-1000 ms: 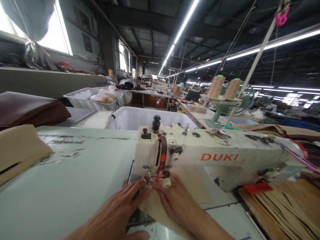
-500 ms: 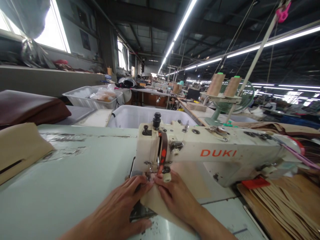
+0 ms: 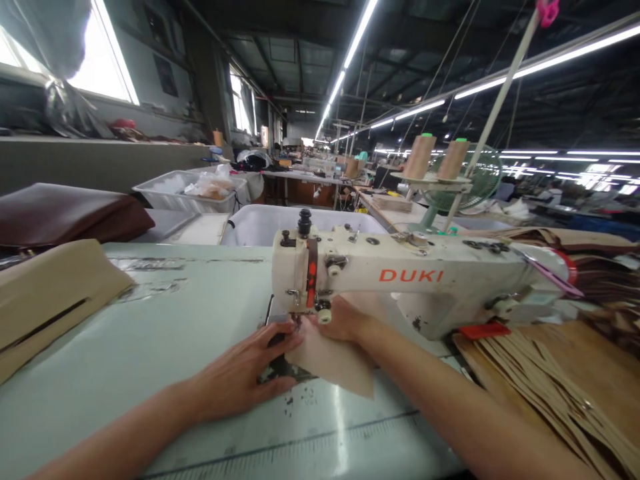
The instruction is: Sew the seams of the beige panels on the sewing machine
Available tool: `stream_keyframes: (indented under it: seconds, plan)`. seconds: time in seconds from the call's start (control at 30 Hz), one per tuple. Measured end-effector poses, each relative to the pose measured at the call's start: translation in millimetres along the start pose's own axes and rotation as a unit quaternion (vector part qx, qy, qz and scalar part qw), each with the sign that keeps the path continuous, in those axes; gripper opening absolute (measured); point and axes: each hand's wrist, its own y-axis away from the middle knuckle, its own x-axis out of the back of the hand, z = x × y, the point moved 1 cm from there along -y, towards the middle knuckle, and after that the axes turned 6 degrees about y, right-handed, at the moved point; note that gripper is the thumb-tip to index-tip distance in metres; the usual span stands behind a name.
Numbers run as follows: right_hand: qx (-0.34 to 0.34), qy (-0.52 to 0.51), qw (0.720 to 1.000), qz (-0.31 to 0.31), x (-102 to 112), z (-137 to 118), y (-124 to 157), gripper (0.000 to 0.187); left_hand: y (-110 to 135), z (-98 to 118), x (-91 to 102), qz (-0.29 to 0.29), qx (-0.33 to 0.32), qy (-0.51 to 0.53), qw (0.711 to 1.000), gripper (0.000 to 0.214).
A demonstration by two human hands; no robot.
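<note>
Under the head of a white DUKI sewing machine (image 3: 400,275), a tan leather-like piece (image 3: 333,363) lies at the needle and presser foot (image 3: 298,321). My left hand (image 3: 240,370) holds the piece's left edge, fingertips close to the foot. My right hand (image 3: 339,321) sits on the piece just behind the foot, partly under the machine head. The stitching point is mostly hidden by my fingers. A folded tan piece (image 3: 53,297) lies at the far left of the pale green sewing table (image 3: 150,347).
Stacked tan cut pieces (image 3: 550,393) lie on a wooden board at right. A dark brown leather bundle (image 3: 60,215) and white plastic bins (image 3: 300,223) stand behind the table. Thread cones (image 3: 420,157) stand on a stand beside a green fan (image 3: 473,177).
My right hand has slid farther under the machine, and the tan piece now shows less beyond my hands. The whole scene has shifted up and left in view as my head moved.
</note>
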Motion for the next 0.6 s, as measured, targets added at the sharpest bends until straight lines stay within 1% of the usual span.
stream_keyframes:
  seconds: [0.07, 0.13, 0.23, 0.3, 0.37, 0.43, 0.53, 0.6]
  plan:
    - [-0.021, 0.022, 0.999, -0.02, 3.8, -9.8, 6.1, 0.025, 7.0, -0.3, 5.4, 0.013, 0.031, 0.013, 0.999, 0.049]
    - [-0.053, 0.043, 0.997, -0.032, 8.4, -22.8, 20.5, 0.028, 11.3, -1.3, 8.6, 0.043, 0.05, 0.026, 0.997, 0.043]
    - [-0.112, 0.064, 0.991, -0.034, 11.5, -38.8, 43.8, 0.031, 9.1, -1.0, 8.3, 0.073, 0.041, 0.027, 0.996, 0.044]
    - [-0.117, 0.047, 0.992, -0.028, 7.7, -47.1, 53.6, 0.035, 3.5, 1.5, 5.9, 0.068, 0.027, 0.02, 0.997, 0.046]
    - [-0.099, 0.004, 0.995, -0.018, -0.2, -56.0, 57.7, 0.044, -2.1, 4.9, 3.2, 0.058, 0.015, 0.016, 0.998, 0.046]
    - [-0.1, -0.03, 0.994, -0.012, -8.5, -66.4, 57.4, 0.049, -5.5, 7.9, 1.5, 0.053, 0.006, 0.013, 0.998, 0.045]
    - [-0.143, -0.024, 0.989, -0.027, -14.9, -79.8, 52.5, 0.047, -5.7, 9.8, 1.4, 0.064, -0.01, -0.001, 0.998, 0.042]
    - [-0.147, -0.027, 0.988, -0.035, -14.1, -82.5, 49.6, 0.047, -3.5, 9.5, 1.4, 0.076, -0.024, -0.021, 0.997, 0.045]
